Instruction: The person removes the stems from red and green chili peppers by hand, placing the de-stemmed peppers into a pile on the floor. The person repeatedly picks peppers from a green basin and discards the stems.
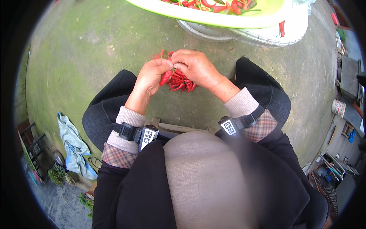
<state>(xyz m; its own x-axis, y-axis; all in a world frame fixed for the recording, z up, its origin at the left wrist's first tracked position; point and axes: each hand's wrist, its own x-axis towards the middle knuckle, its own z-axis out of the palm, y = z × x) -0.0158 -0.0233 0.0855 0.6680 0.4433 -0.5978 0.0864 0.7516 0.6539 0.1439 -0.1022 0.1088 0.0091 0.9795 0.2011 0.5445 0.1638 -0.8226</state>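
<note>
Between my knees, my left hand [154,73] pinches a red chili pepper [166,78] near its stem end. My right hand [197,67] meets it there, thumb and forefinger closed at the left fingertips; what lies between these fingertips is hidden. Below and behind both hands is a dense bunch of red chili peppers [183,83], partly covered by them. Whether it hangs or rests on the floor I cannot tell. Above, at the top of the view, a light green plastic basin [200,18] holds red and some dark green peppers [218,8].
The basin overlaps a white tray [291,35] with one red pepper [282,28], above a round grey base [206,33]. Mossy concrete floor [94,43] surrounds me. A crumpled plastic sheet [73,143] lies left; a white bucket [338,108] stands far right. Part of a wooden stool [183,127] shows beneath me.
</note>
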